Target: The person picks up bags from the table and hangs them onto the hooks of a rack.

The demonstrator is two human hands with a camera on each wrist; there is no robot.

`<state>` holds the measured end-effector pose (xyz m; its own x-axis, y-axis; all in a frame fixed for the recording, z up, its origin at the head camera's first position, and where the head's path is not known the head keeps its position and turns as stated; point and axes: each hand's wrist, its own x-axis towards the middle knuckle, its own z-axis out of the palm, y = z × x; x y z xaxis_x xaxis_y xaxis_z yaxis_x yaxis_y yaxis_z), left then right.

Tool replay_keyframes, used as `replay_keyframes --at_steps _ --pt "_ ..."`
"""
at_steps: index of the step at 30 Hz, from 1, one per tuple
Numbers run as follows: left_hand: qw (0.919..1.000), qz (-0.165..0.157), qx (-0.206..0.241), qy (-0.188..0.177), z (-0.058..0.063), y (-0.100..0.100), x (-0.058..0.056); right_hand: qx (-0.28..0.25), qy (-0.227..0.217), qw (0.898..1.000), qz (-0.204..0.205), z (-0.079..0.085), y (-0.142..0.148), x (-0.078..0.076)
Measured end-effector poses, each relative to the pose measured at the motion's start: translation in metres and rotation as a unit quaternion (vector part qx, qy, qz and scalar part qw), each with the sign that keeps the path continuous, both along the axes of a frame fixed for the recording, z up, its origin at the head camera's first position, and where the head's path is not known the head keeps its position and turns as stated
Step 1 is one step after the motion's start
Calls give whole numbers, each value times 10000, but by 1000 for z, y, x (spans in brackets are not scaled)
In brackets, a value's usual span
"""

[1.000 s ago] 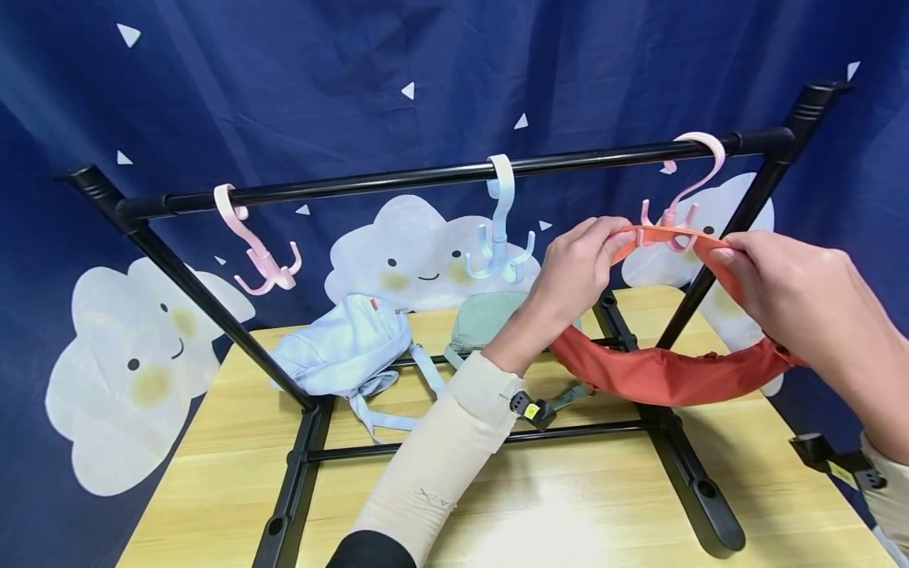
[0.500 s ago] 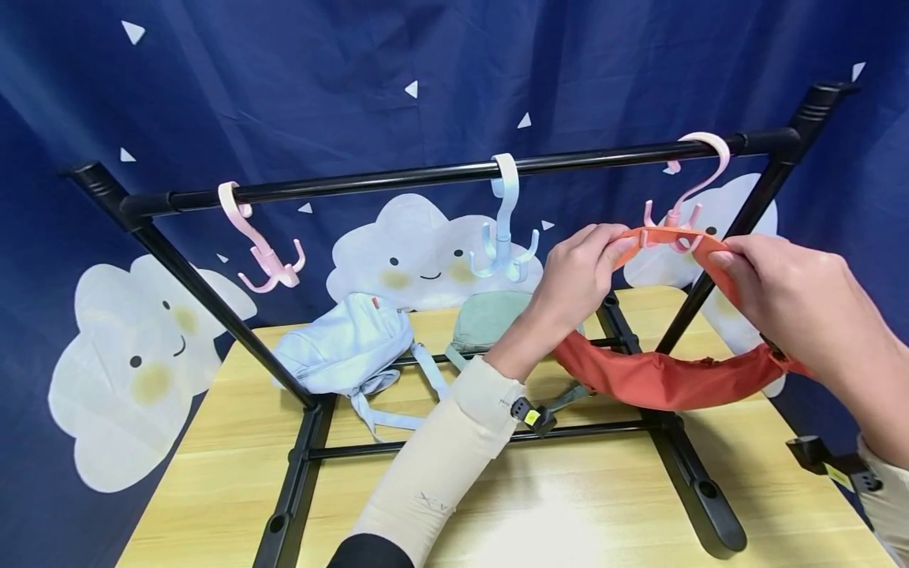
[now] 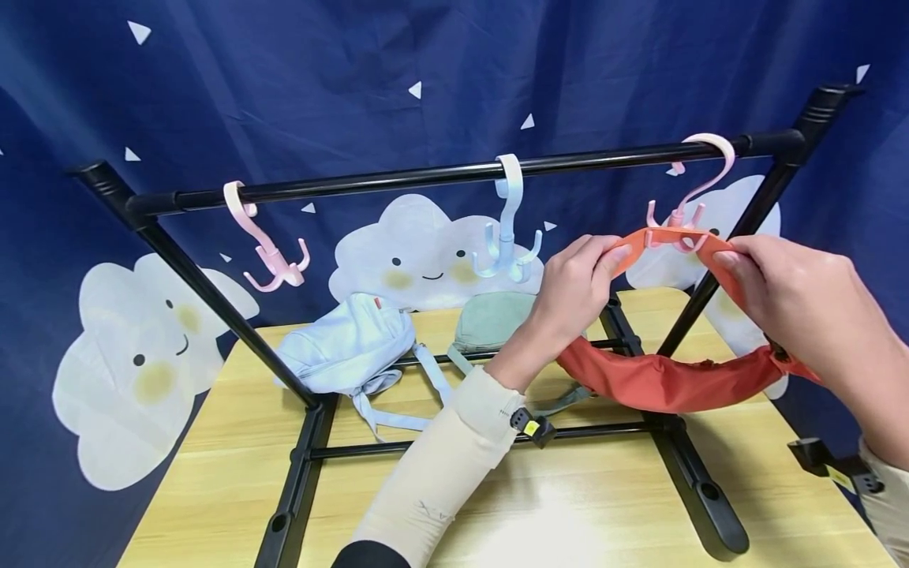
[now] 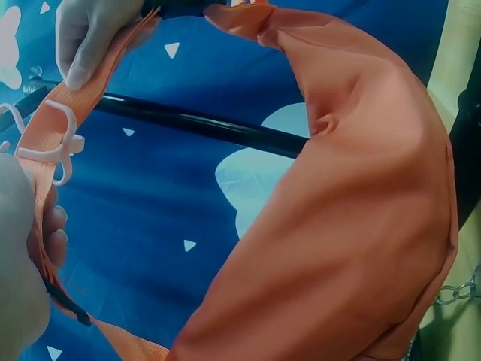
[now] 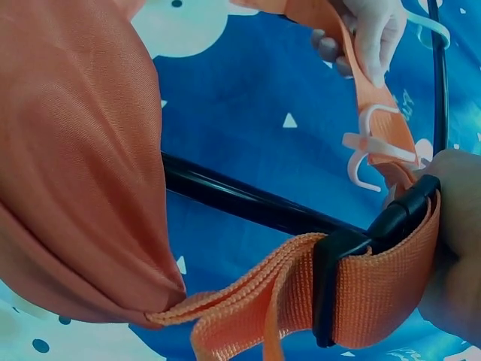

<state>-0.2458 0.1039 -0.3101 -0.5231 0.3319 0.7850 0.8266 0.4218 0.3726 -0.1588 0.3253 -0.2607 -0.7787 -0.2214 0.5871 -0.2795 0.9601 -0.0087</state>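
A red-orange waist bag (image 3: 660,383) hangs below both hands in the head view, its orange webbing strap (image 3: 671,234) looped upward. My left hand (image 3: 578,284) pinches the strap left of the right-hand pink hook (image 3: 699,189); my right hand (image 3: 802,292) pinches it to the right. Between them the strap lies across the hook's lower prongs. In the left wrist view, white-looking prongs (image 4: 64,143) pass around the strap. A black buckle (image 5: 376,233) shows close to the right hand in the right wrist view, and the bag body (image 5: 75,165) fills the left side.
A black rack's top bar (image 3: 383,180) carries another pink hook (image 3: 266,244) and a light blue hook (image 3: 507,221). A light blue bag (image 3: 348,339) and a green bag (image 3: 490,319) lie on the wooden table (image 3: 234,481), among the rack's lower bars. A blue cloud-print curtain hangs behind.
My left hand has lowered slightly, so the strap now slopes down from the left prong. The right hand keeps its grip nearly in place. The whole view has shifted a little.
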Motion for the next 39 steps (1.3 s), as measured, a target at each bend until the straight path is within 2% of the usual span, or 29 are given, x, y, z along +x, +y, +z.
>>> replay_keyframes --at_steps 5,11,15,23,39 --pt "10000 30 0 -92 -4 -4 1 -70 69 10000 -7 -1 0 0" --pt "9995 -39 56 -313 -9 -9 2 -265 -143 9993 -203 -1 -1 -2" --pt "9988 -135 142 -454 -11 -14 0 -343 -46 9992 -211 -3 -1 -3" --pt "9967 -296 84 -747 -19 -23 0 -532 436 9975 -157 -12 1 -1" --pt "9981 -337 11 -523 -28 -29 3 -911 600 9937 -247 -24 8 7"
